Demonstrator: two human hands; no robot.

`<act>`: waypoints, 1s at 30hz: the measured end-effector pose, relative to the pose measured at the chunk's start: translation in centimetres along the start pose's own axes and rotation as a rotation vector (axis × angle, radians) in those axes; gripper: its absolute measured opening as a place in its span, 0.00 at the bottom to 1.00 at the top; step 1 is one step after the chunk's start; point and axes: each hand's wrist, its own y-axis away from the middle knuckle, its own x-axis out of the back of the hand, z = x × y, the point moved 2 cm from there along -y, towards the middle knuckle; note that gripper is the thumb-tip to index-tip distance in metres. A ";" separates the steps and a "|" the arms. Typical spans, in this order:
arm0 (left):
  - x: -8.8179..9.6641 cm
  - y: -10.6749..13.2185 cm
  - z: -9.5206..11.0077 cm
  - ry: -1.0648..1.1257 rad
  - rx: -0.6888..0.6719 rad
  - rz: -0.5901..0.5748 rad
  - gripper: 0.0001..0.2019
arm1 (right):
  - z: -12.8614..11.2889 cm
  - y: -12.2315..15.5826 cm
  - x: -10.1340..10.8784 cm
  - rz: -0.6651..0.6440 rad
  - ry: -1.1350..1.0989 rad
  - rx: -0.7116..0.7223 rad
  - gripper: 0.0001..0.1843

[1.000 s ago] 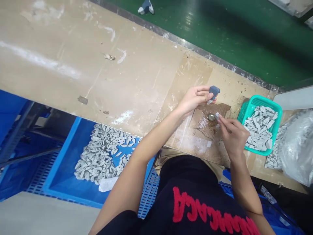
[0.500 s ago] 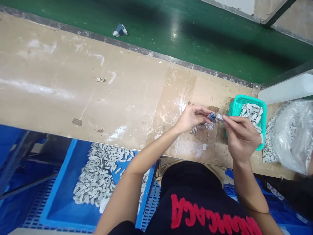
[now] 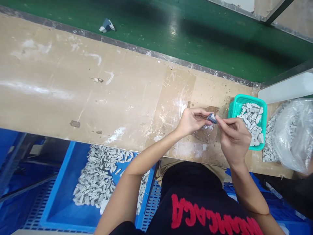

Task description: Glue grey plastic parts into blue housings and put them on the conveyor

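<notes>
Head view: two hands met at a blue-grey piece

The left hand (image 3: 190, 122) pinched the blue-grey piece (image 3: 211, 119) between thumb and fingers, above the cardboard patch (image 3: 209, 134). The right hand's (image 3: 235, 138) nearly closed fingertips met a white part (image 3: 213, 116) there; whether they gripped it I couldn't tell. A green basket (image 3: 264, 119) stood just beside.
</notes>
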 end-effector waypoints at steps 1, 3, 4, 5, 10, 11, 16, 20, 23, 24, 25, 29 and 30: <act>0.1 0.0 -0.1 -0.003 -0.010 0.018 0.15 | -0.1 0.0 -0.2 0.000 0.008 -0.008 0.19; 0.3 -0.1 -0.4 -0.011 -0.022 0.041 0.14 | -0.4 0.1 -0.7 0.013 0.018 -0.028 0.19; 0.4 -0.2 -0.5 -0.013 -0.024 0.046 0.14 | -0.5 0.2 -1.0 0.023 0.020 -0.040 0.19; 0.5 -0.3 -0.6 -0.013 -0.024 0.049 0.14 | -0.6 0.2 -1.3 0.031 0.019 -0.050 0.19; 1.0 -0.7 -0.6 -0.022 0.004 0.060 0.12 | -0.6 1.0 -2.5 0.062 0.018 -0.049 0.24; 1.1 -0.8 -0.5 -0.031 0.014 0.064 0.12 | -0.4 1.1 -2.7 0.071 0.017 -0.045 0.24; 1.5 -1.4 0.0 -0.057 0.058 0.057 0.16 | 0.3 0.1 -3.2 0.001 -0.017 -0.046 0.22; 1.8 -1.3 1.1 0.148 0.174 -0.031 0.26 | 0.3 -1.7 -1.4 -0.028 -0.087 -0.039 0.20; 2.1 -1.0 2.0 0.295 0.194 -0.022 0.34 | 1.0 -1.4 1.1 0.115 -0.071 -0.071 0.20; 2.3 -1.1 2.2 0.339 0.172 0.021 0.32 | 1.5 -1.0 1.8 0.119 -0.070 -0.098 0.20; 2.5 -1.1 2.3 0.381 0.150 0.074 0.29 | 2.1 -0.4 2.3 0.131 -0.064 -0.127 0.20; 3.3 -1.7 2.4 0.453 0.125 0.283 0.19 | 5.1 2.3 3.7 0.122 -0.082 -0.272 0.20; 3.6 -1.8 2.4 0.451 0.126 0.315 0.19 | 5.8 2.9 3.8 0.114 -0.091 -0.319 0.20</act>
